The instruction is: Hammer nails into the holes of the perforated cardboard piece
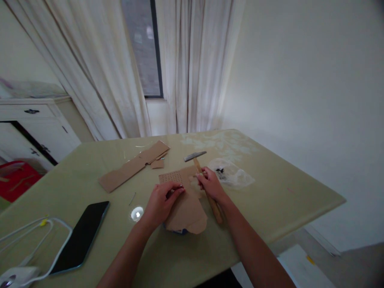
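Note:
My right hand (210, 184) is wrapped round the wooden handle of a hammer (200, 163), whose metal head sits just above the far edge of a cardboard piece (187, 208) with rows of small holes. My left hand (162, 202) rests on that cardboard, fingers pinched together near the holes; what they hold, if anything, is too small to make out. Something blue peeks out beneath the cardboard's near edge.
A long cardboard strip (132, 167) lies at the back left of the greenish table (285, 192). A clear plastic bag (232, 174) with small dark pieces is right of the hammer. A black phone (82, 236), white cable (36, 240) and a loose nail (132, 198) lie left.

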`<state>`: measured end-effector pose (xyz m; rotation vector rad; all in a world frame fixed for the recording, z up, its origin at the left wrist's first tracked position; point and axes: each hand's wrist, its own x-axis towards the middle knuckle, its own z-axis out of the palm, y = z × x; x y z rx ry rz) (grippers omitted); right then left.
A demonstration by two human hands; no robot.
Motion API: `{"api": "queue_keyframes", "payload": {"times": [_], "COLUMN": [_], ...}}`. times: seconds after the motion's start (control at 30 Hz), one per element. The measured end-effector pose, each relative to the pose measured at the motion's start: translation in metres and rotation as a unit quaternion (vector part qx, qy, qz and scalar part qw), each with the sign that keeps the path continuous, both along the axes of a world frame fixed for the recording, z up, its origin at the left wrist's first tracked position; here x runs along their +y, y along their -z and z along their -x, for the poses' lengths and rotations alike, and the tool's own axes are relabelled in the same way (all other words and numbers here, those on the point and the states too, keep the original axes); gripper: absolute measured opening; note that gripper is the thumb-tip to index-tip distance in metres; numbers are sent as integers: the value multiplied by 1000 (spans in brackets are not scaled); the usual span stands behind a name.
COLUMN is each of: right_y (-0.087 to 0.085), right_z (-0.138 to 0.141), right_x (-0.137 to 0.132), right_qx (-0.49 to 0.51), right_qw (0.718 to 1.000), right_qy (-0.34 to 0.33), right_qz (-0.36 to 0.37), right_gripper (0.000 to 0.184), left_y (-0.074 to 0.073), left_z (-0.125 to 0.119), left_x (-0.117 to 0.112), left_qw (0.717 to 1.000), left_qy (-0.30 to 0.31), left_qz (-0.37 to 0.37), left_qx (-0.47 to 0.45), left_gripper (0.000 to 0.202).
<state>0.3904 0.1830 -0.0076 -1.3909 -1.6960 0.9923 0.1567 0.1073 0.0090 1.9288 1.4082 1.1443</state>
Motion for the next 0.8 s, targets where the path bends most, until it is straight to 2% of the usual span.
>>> {"api": "queue_keyframes", "payload": {"times": [0.1, 0.17, 0.3, 0.43, 0.57, 0.8], "right_y": [-26, -48, -96, -129, -141, -143], "right_z": [-7, -16, -35, -41, -38, -36], "right_x": [-4, -8, -22, -44, -59, -69], "right_qx": [81, 94, -42, -204, -282, -343], "right_qw": [996, 994, 993, 962, 938, 915], "right_qy": [-23, -43, -89, -120, -137, -155], "right_qz": [-20, -27, -69, -138, -149, -149], "right_gripper": [40, 38, 33, 34, 33, 32], "left_y": [0, 0, 0, 1, 1, 2], "left_z": [0, -1, -1, -3, -4, -4], "left_x": [2, 3, 3, 4, 5, 5], "left_qw": [1000, 999, 999, 999, 998, 996], "left_qy": [5, 8, 6, 3, -7, 4], "left_qz": [-11, -22, -32, -36, -42, -47], "left_qx": [17, 30, 36, 40, 49, 70], "left_gripper": [25, 22, 19, 19, 20, 19]}}
